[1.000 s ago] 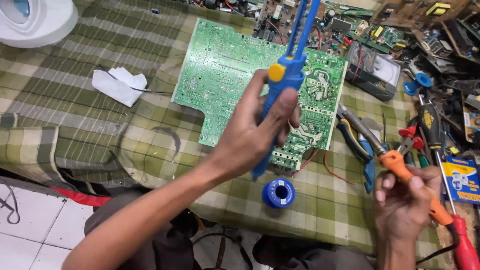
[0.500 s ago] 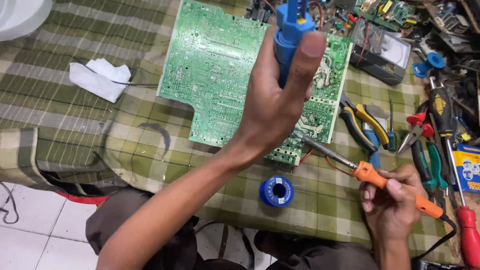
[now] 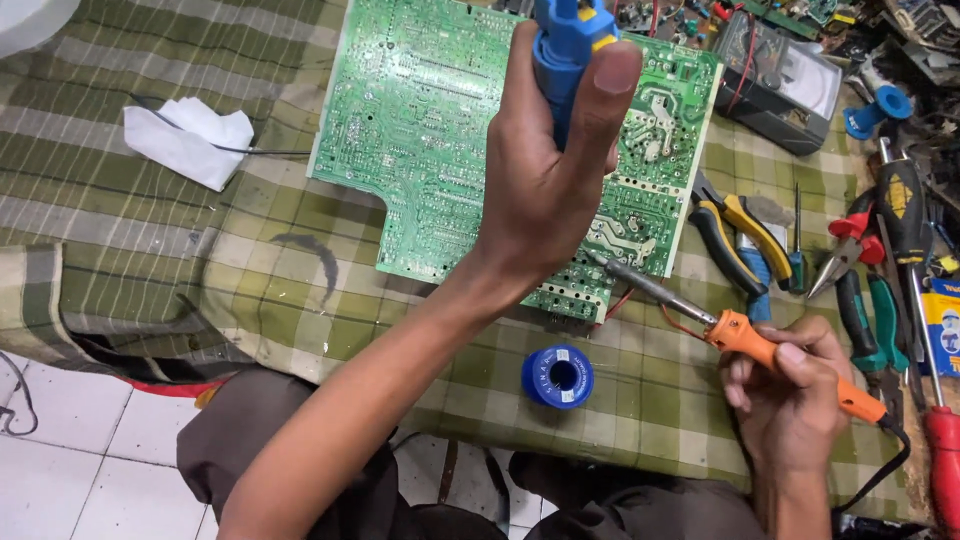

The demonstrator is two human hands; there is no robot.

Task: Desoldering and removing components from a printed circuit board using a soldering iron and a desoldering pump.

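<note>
Spreading across the work surface, a green-and-cream checked cloth, hanging over the near edge above white floor tiles. Lying flat on the cloth, solder side up, a large green circuit board, reaching from the top edge of the view down toward the near side. Rising over the board's right half, the left hand, fingers wrapped tight around a blue desoldering pump with a yellow band, thumb pressing along its side, barrel standing upright and running out of the top of the view. Resting low at the right, the right hand, pinching the orange handle of a soldering iron like a pen, metal tip touching the board's lower right corner, black cord trailing off past the wrist. Sitting at the top right, a dark meter with a pale dial face, leaning against a heap of electronic parts. Lying at the left, a crumpled white tissue with a thin black wire crossing it. Scattering along the right edge, loose hand tools: yellow-and-black pliers, red-handled cutters, green-handled pliers, a red screwdriver handle. Standing between the two forearms just off the board's near edge, a small blue spool of solder, hollow core showing dark and holding nothing visible.
</note>
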